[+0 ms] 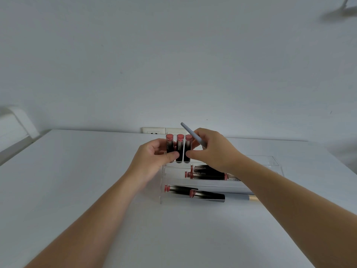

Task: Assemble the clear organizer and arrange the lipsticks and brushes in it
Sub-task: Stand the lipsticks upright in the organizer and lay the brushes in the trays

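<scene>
On a white worktop (77, 190) stands a clear acrylic organizer (212, 187), stepped in tiers, close to the far edge and the wall. Three lipsticks with pink caps and dark barrels stand upright side by side at its left rear: the left one (169, 145), the middle one (179, 147) and the right one (187, 149). The left hand (154, 157) curls round the left lipstick, its grip closed with the thumb pressed on the lower barrel. The right hand (212, 149) holds a grey-handled makeup brush (191, 134) that slants up and to the left above the knuckles, while its thumb touches the right lipstick; its grip is closed on the brush. More lipsticks lie flat in the organizer: two (207, 174) on the middle tier and two (195, 193) on the front tier. A second brush (243, 197), grey with a gold ferrule, lies on the front tier, partly hidden by the right forearm. Wall sockets (154, 130) sit behind the lipsticks.
</scene>
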Demonstrator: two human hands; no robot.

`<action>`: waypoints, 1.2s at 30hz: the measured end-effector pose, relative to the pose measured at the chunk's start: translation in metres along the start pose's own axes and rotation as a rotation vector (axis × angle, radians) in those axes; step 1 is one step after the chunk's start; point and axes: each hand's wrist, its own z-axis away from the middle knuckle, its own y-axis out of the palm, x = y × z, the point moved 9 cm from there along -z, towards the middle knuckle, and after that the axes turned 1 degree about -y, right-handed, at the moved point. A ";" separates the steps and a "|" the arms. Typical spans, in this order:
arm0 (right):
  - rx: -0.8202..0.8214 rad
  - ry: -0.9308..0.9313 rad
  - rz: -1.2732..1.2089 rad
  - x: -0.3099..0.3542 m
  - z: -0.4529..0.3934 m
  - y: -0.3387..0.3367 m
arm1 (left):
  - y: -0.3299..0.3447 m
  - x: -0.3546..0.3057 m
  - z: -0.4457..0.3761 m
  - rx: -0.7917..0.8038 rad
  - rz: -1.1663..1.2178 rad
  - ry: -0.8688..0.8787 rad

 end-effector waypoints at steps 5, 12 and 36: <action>-0.003 -0.001 -0.002 0.001 0.000 0.001 | 0.000 -0.001 0.000 -0.005 -0.016 0.006; -0.003 -0.003 -0.014 0.003 0.002 0.000 | 0.001 -0.004 0.002 0.018 -0.053 0.011; -0.013 0.007 -0.017 -0.001 0.002 0.000 | 0.003 0.007 0.000 -0.020 -0.074 -0.037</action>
